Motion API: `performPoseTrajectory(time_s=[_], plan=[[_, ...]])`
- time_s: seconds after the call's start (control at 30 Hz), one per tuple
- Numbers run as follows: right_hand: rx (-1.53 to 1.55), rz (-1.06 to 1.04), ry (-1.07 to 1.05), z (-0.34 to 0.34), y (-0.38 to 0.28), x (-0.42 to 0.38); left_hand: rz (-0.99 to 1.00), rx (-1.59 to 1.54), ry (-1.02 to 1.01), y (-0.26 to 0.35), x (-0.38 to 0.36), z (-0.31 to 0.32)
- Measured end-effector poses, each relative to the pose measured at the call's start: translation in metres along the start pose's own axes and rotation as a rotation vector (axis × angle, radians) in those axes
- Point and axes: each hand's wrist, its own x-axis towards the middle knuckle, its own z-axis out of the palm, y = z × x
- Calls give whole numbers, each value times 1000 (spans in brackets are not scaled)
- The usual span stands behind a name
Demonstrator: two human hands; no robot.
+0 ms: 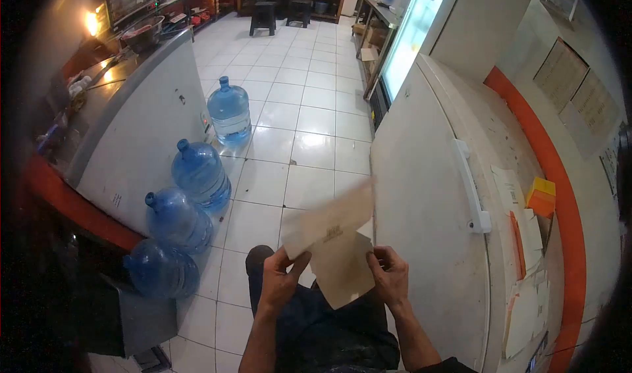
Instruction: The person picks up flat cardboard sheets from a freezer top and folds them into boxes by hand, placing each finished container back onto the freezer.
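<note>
A tan piece of paper or thin cardboard [342,268] with small dark print is held above my lap. Its upper part is folded over toward the left and slightly blurred. My left hand [284,275] pinches the left edge between thumb and fingers. On the right edge, my right hand [390,273] grips it the same way, thumb toward me. Beneath the sheet are my dark-clothed legs [316,330].
Several blue water jugs [229,113] line the left side beside a white chest [145,123]. A white door with a handle [473,189] is on the right. Papers and an orange-yellow box [541,197] lie beyond it. Dark stools [263,18] stand far back.
</note>
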Motion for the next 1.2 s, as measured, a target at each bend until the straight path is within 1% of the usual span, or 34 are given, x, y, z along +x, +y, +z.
performPoseTrajectory(time_s=[0.03, 0.1, 0.23, 0.3, 0.33, 0.4, 0.43, 0.47, 0.5, 0.53, 0.57, 0.63, 0.67, 0.7, 0.73, 0.77, 0.8, 0.83, 0.87, 0.9, 0.97, 1.0, 1.07, 1.1, 1.13, 1.17, 1.2], plan=[[-2, 1, -1, -1, -2, 0, -2, -1, 1, 0, 0, 2], [-17, 12, -30, -3, -7, -1, -147, -101, 46, -1, 2, 5], [-112, -20, -17, 1, -5, -1, -216, -161, 11, -2, 1, 12], [-115, -109, -78, 1, -9, -3, -227, -209, 45, 3, 5, 17], [-115, -104, -81, 1, -7, -4, -231, -208, 47, 8, 8, 16], [-113, -233, -82, 3, -3, -3, -342, 46, 188, 16, 14, 11], [-113, -231, -82, 2, -4, -4, -291, 79, 178, 16, 17, 8], [-89, -179, -86, 2, -6, -4, -291, 79, 177, 16, 18, 9], [-65, -127, -88, 1, -7, -5, -225, 195, 148, 17, 19, 10], [-64, -124, -87, 2, -6, -5, -162, 311, 119, 18, 19, 11], [-85, -156, -49, 4, -4, -4, -164, 313, 118, 19, 19, 10], [-105, -192, -13, 7, -2, -2, 99, 631, -138, 21, 20, 8], [-109, -125, -32, 5, -1, -2, 99, 630, -135, 21, 19, 9], [-114, -60, -50, 4, 0, -1, 112, 579, -222, 22, 17, 9], [-115, -61, -51, 3, 2, 0, 125, 528, -309, 23, 15, 10], [-121, -57, -53, 3, 5, 0, 65, 486, -336, 23, 10, 11], [-127, -52, -54, 2, 6, 1, 65, 486, -335, 27, 8, 11], [-127, -53, -54, 0, 5, 1, -1, 433, -376, 33, 5, 11], [-103, 12, -77, -3, -3, 0, -68, 379, -417, 35, 3, 11], [-78, 79, -100, -5, -6, -1, -69, 379, -418, 33, 2, 9], [-69, 51, -112, -6, -4, -1, -194, 274, -445, 26, 0, 5], [-61, 23, -124, -6, -2, -1, -196, 274, -443, 25, 0, 5], [-32, 27, -118, -4, 3, 1, -343, 130, -307, 25, 2, 5], [-4, 32, -110, -4, 4, 1, -348, 128, -305, 25, 6, 5], [-8, 42, -117, -6, 5, 2, -341, 78, -219, 25, 11, 5], [67, -34, -114, -7, 3, 2, -347, 31, -131, 24, 12, 3], [144, -102, -111, -6, 0, 2, -302, 57, -76, 21, 14, 0]])
